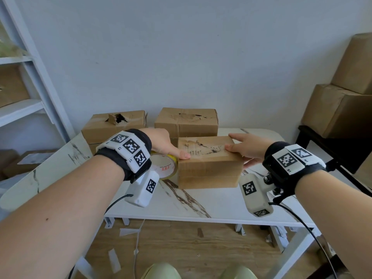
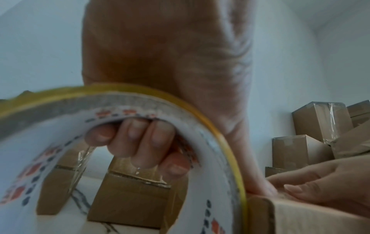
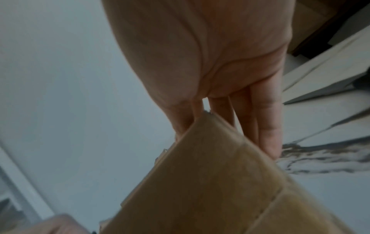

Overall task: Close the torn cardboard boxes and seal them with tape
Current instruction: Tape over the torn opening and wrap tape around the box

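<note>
A small cardboard box [image 1: 209,168] stands mid-table, its torn top under a wrinkled strip of clear tape. My left hand [image 1: 161,141] holds a yellow-edged tape roll [image 1: 166,166] against the box's left side, with its thumb pressing the top left edge. In the left wrist view, its fingers [image 2: 140,142] curl through the core of the tape roll [image 2: 210,142]. My right hand [image 1: 249,147] rests on the box's right end, thumb flat on top. In the right wrist view, its straight fingers [image 3: 268,134] lie down the side of the box [image 3: 200,190].
Two larger boxes with torn tops stand behind, one to the left [image 1: 114,125] and one to the right [image 1: 187,121]. The marble-patterned table [image 1: 201,204] has a white shelf unit [image 1: 24,109] to its left. Stacked boxes [image 1: 342,109] rise at the right. Paper scraps litter the wooden floor.
</note>
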